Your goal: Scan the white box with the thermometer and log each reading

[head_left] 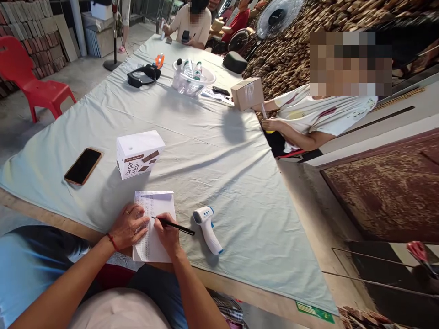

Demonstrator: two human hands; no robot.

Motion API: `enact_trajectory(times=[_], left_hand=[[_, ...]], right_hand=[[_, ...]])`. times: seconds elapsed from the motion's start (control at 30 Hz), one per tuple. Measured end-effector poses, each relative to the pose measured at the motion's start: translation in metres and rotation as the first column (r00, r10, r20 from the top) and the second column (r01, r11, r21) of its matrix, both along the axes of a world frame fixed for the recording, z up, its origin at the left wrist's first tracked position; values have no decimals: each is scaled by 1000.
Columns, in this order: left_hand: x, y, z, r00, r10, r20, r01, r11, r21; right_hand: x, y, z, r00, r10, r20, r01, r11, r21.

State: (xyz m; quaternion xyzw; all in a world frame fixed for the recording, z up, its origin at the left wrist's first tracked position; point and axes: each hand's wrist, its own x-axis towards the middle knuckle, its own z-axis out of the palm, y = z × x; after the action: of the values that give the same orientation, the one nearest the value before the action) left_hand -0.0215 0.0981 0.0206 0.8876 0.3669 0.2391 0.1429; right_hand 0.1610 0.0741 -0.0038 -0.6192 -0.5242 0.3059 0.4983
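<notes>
A notepad (156,246) with rows of small handwriting lies at the near edge of the cloth-covered table. My left hand (130,227) rests flat on its left side, fingers spread over the page. In my right hand (168,235) a black pen (180,226) is gripped, its tip touching the paper or just above it. Right of the pad lies a white and blue infrared thermometer (208,230). Behind the pad stands a white box (139,153) with brown printing. A phone (83,166) with a dark screen lies to the left.
Farther back are a black headset (144,75), an orange tape dispenser (159,61) and a clear basin (206,80) of bottles. A person at the right holds a cardboard box (247,93). Another person sits at the far end. A red chair (44,87) stands left.
</notes>
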Motion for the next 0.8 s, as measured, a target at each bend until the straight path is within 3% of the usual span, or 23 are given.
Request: enact_trajectory(times=[0.37,0.8], left_hand=[[0,0,0,1000,-1,23,1,1000,-24],[1,0,0,999,1,34,0,1000,-20]], right_hand=[[1,-2,-11,993,53,102,-61,995,80],[1,-1,-8,988,35,149,-55,989,134]])
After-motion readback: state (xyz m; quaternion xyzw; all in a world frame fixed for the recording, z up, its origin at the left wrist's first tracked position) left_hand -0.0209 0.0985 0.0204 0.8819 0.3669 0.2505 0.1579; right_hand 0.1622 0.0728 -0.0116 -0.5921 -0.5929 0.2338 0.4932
